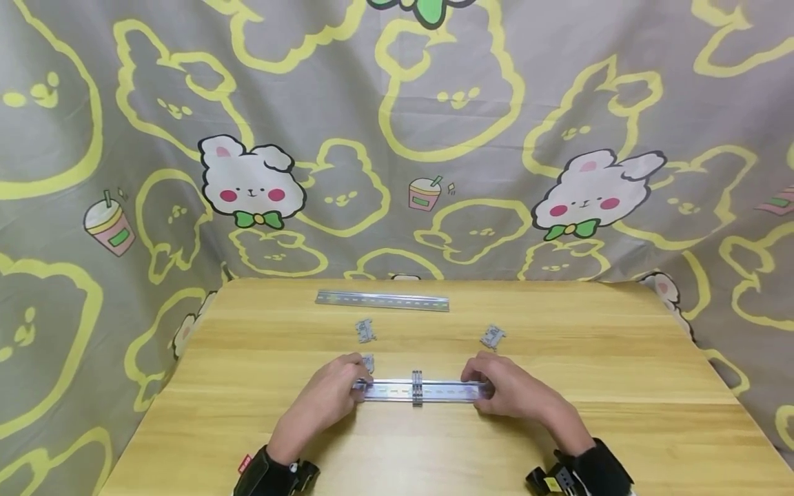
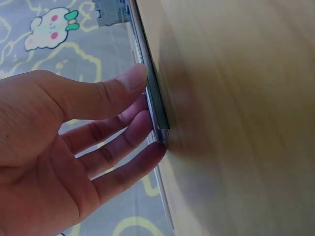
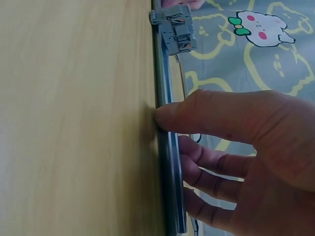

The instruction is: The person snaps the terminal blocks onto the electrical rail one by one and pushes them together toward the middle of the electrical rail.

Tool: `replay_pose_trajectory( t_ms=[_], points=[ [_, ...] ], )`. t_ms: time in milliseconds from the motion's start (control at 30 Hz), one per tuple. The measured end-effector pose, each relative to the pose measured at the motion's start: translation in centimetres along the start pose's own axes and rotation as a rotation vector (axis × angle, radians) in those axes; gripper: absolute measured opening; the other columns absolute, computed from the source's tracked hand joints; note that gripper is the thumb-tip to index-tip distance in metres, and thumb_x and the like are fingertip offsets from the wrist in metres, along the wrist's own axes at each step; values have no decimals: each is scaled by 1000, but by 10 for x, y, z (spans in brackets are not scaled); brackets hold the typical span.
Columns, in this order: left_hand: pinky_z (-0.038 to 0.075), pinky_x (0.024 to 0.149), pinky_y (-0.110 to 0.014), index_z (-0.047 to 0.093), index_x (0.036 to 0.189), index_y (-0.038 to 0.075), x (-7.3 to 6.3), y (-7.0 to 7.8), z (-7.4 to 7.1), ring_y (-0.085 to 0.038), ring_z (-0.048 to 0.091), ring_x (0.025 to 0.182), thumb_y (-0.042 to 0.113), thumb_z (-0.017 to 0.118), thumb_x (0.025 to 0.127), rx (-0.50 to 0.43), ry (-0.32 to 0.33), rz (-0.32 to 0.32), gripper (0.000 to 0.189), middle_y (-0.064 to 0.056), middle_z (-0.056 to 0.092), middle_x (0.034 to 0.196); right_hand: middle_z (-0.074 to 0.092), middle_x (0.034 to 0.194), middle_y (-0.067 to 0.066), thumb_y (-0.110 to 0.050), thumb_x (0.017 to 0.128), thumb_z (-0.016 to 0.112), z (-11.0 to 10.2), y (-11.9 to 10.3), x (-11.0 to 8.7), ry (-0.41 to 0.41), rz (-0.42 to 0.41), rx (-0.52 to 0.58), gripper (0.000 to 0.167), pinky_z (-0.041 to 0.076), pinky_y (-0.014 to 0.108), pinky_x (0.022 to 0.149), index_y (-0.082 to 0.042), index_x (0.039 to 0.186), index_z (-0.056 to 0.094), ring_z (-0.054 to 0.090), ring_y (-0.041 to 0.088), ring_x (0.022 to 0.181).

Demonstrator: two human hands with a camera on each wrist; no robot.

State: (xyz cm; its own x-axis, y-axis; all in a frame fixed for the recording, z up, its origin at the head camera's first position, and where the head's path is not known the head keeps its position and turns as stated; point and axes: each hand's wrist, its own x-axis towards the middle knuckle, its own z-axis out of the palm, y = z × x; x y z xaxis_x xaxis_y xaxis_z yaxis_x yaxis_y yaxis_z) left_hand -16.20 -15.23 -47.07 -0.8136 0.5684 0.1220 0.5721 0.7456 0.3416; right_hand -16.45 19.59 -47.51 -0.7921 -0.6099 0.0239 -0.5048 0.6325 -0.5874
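Observation:
A slotted metal DIN rail (image 1: 391, 390) lies crosswise near the middle of the table. Grey terminal blocks (image 1: 418, 388) sit clipped on it around mid-length, standing up from the rail in the right wrist view. My left hand (image 1: 333, 387) grips the rail's left end, thumb on the near edge and fingers on the far edge. At the other end my right hand (image 1: 510, 387) holds the rail the same way, thumb (image 3: 172, 117) against its near side. Just beyond the left fingers lies a loose grey terminal block (image 1: 369, 362), partly hidden by that hand.
Another slotted rail (image 1: 382, 301) lies near the table's back edge. Two more loose terminal blocks rest between the rails, a left one (image 1: 365, 331) and a right one (image 1: 493, 336). A patterned curtain (image 1: 347, 207) hangs behind the wooden table (image 1: 620, 372).

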Motion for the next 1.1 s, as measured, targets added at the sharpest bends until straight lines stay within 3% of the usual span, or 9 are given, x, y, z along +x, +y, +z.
replay_pose_trajectory(
  t_ms=[333,733,1100],
  points=[
    [61,78,-31,78,94,8,7,-9,0,-21,69,89,-7,82,76,-44,-8,14,24,-2,68,97,60,99,-2,-6,80,83,1,2,4,24,45,-26,31,53,26,73,-9,110,72,57,13,85],
    [61,82,-33,78,98,8,21,-17,-1,-23,69,96,-7,82,76,-78,-15,-7,26,-3,69,102,64,102,1,-5,83,82,-5,16,12,56,-10,-63,29,53,29,75,-9,110,73,58,16,88],
    [60,80,-34,77,95,8,28,-21,-1,-22,68,90,-6,82,76,-84,-16,-4,24,-1,67,97,63,101,2,-6,84,81,-8,23,20,49,-16,-78,29,50,27,73,-7,112,72,56,17,86]
  ],
)
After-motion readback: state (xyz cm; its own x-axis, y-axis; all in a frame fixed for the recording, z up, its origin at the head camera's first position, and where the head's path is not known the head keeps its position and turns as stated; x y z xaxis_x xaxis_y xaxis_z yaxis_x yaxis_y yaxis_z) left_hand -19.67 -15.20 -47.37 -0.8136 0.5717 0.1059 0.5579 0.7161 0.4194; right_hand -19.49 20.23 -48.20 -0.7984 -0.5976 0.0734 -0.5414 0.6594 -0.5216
